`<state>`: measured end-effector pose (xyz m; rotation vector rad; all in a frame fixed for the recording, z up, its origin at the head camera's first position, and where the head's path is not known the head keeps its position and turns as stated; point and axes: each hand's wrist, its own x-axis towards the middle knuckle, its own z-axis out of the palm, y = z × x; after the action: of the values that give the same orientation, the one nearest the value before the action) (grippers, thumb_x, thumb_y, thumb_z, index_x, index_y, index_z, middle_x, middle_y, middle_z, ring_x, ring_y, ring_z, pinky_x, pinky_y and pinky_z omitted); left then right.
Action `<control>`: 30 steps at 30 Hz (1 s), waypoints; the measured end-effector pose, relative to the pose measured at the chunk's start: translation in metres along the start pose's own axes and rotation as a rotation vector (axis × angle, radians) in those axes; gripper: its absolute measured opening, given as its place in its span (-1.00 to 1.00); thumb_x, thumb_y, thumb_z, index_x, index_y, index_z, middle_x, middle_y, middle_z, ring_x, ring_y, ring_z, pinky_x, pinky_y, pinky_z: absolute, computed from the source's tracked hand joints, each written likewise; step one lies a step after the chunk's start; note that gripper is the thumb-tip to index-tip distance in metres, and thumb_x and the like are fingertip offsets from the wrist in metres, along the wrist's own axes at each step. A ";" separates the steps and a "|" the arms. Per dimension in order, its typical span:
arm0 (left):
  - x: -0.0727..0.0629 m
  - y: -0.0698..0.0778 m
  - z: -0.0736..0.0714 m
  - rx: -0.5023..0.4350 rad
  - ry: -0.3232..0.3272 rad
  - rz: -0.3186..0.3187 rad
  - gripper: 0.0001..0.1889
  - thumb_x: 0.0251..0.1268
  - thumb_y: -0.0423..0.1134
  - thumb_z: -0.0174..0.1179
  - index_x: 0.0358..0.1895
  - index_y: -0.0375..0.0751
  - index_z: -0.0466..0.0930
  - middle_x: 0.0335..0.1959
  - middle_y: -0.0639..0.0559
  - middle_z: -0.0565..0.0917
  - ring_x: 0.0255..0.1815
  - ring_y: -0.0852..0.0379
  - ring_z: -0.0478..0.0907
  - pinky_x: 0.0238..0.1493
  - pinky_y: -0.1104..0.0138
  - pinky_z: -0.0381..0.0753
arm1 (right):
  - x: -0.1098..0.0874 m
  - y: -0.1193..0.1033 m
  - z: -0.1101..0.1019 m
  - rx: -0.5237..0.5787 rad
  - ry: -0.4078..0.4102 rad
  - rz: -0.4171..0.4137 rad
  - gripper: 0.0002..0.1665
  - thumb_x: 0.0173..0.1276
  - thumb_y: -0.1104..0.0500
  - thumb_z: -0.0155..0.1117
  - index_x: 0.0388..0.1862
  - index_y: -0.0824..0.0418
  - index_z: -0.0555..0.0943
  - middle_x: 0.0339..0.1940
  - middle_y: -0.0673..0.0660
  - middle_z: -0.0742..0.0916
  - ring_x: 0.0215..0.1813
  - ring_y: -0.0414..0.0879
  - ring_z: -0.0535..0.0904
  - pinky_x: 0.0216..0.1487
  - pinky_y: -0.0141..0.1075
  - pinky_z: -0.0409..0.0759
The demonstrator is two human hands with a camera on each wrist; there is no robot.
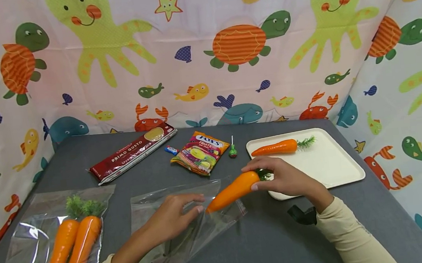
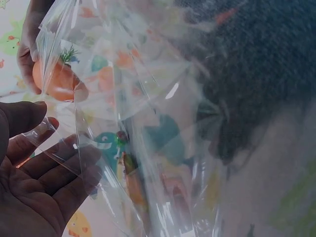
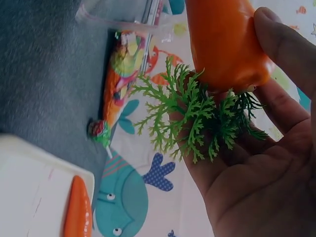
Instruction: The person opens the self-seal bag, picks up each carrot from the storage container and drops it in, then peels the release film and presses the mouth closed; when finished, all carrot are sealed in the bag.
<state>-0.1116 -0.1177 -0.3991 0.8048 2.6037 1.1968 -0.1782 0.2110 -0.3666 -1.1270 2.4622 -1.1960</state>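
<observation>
My right hand grips an orange toy carrot near its leafy top. The carrot's tip points left, close by my left thumb, and overlaps a clear zip bag in the head view. My left hand is at that bag, thumb and index finger apart, fingers fairly straight. In the left wrist view the fingers show through the plastic while the thumb stays outside it. Seen from the right wrist, the thumb presses the carrot's thick end, with green leaves in front of the palm.
Left, another clear bag holds two carrots. A white tray at right bears one carrot. Toward the back lie a spaghetti pack, a small blue wrapped sweet, a Fox's candy bag and a lollipop.
</observation>
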 end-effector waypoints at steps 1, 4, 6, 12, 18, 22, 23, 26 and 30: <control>0.000 0.000 0.000 0.001 0.001 0.001 -0.66 0.45 -0.16 0.14 0.16 -0.25 0.59 0.13 -0.03 0.62 0.20 0.01 0.52 0.14 0.02 0.51 | 0.001 -0.001 0.001 0.005 -0.010 -0.007 -0.52 0.27 0.18 0.42 0.18 0.12 0.61 0.05 0.01 0.65 0.01 -0.08 0.54 0.04 -0.06 0.58; 0.000 0.000 0.001 0.003 0.002 -0.005 -0.66 0.46 -0.14 0.13 0.16 -0.22 0.60 0.13 -0.01 0.63 0.20 0.04 0.52 0.14 0.03 0.51 | 0.003 -0.004 0.003 0.015 -0.052 -0.019 -0.51 0.28 0.15 0.40 0.20 0.17 0.59 0.05 0.02 0.65 -0.03 -0.08 0.54 -0.05 -0.12 0.60; 0.000 0.000 0.001 0.004 0.002 -0.007 -0.66 0.46 -0.12 0.12 0.17 -0.19 0.60 0.12 0.01 0.63 0.19 0.07 0.52 0.14 0.04 0.52 | 0.005 -0.005 0.004 0.016 -0.079 -0.027 -0.50 0.30 0.13 0.39 0.21 0.21 0.58 0.06 0.04 0.64 -0.04 -0.08 0.54 -0.07 -0.16 0.61; 0.001 0.001 0.002 0.023 0.006 -0.009 -0.66 0.46 -0.12 0.12 0.17 -0.19 0.60 0.12 0.02 0.64 0.13 0.11 0.56 0.11 0.06 0.54 | 0.008 -0.004 0.008 0.001 -0.135 -0.045 -0.50 0.33 0.11 0.36 0.22 0.23 0.58 0.04 0.04 0.66 -0.07 -0.10 0.56 -0.05 -0.18 0.60; 0.002 0.002 0.003 0.034 0.019 -0.044 -0.63 0.45 -0.13 0.14 0.18 -0.27 0.58 0.13 -0.05 0.63 0.10 0.07 0.58 0.09 0.05 0.55 | 0.010 -0.005 0.014 0.022 -0.206 -0.003 -0.52 0.38 0.08 0.32 0.23 0.22 0.58 0.02 0.00 0.68 -0.09 -0.12 0.58 -0.03 -0.21 0.61; 0.001 0.002 0.003 0.038 0.029 -0.023 -0.64 0.44 -0.16 0.16 0.17 -0.29 0.59 0.12 -0.06 0.63 0.13 0.04 0.57 0.09 0.05 0.56 | 0.010 -0.006 0.015 0.026 -0.247 0.029 -0.50 0.39 0.06 0.30 0.25 0.22 0.57 0.07 0.01 0.66 -0.05 -0.11 0.57 0.01 -0.19 0.60; 0.001 0.002 0.004 0.044 0.031 -0.013 -0.64 0.43 -0.17 0.17 0.16 -0.29 0.59 0.11 -0.06 0.64 0.13 0.04 0.57 0.08 0.06 0.57 | 0.009 -0.006 0.015 0.029 -0.259 0.036 -0.50 0.40 0.07 0.29 0.25 0.23 0.56 0.08 0.02 0.65 -0.03 -0.11 0.56 0.02 -0.17 0.60; 0.000 0.002 0.004 0.047 0.026 -0.001 -0.65 0.42 -0.19 0.18 0.16 -0.28 0.60 0.10 -0.05 0.64 0.12 0.05 0.58 0.07 0.08 0.57 | 0.008 -0.004 0.016 0.047 -0.299 0.058 -0.50 0.42 0.07 0.27 0.28 0.21 0.54 0.13 0.03 0.63 0.02 -0.10 0.54 0.09 -0.13 0.56; 0.001 0.001 0.005 0.054 0.011 -0.005 -0.68 0.42 -0.17 0.18 0.14 -0.21 0.62 0.10 -0.01 0.65 0.08 0.12 0.59 0.07 0.09 0.57 | 0.008 -0.002 0.019 0.067 -0.346 0.064 -0.50 0.44 0.07 0.23 0.31 0.17 0.52 0.19 0.04 0.60 0.10 -0.08 0.51 0.18 -0.04 0.50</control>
<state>-0.1099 -0.1134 -0.4014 0.8035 2.6558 1.1376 -0.1738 0.1933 -0.3768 -1.1207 2.1654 -0.9647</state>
